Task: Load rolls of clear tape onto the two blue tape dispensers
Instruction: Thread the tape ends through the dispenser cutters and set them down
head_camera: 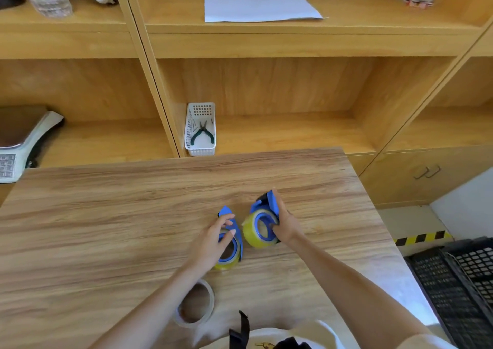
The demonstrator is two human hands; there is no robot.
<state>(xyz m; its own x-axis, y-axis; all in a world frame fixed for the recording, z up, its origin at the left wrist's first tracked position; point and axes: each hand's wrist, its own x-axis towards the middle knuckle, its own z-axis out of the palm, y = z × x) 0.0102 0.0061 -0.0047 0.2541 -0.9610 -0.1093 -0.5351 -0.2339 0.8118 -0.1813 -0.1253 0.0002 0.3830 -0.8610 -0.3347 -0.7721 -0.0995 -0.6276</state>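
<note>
Wood-grain table (106, 215) | wooden shelving (266, 44) behind | black crate (458, 290) right

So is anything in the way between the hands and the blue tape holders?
No. The left hand rests on the left dispenser, and the right hand grips the right dispenser. Nothing visible blocks them.

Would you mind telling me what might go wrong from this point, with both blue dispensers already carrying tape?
The right hand holds the right dispenser tilted up; its yellowish roll could slide off if it is not fully seated. The left hand reaches over the left dispenser, close to the end where a cutter may sit. The spare roll lies under the left forearm and could be knocked.
</note>
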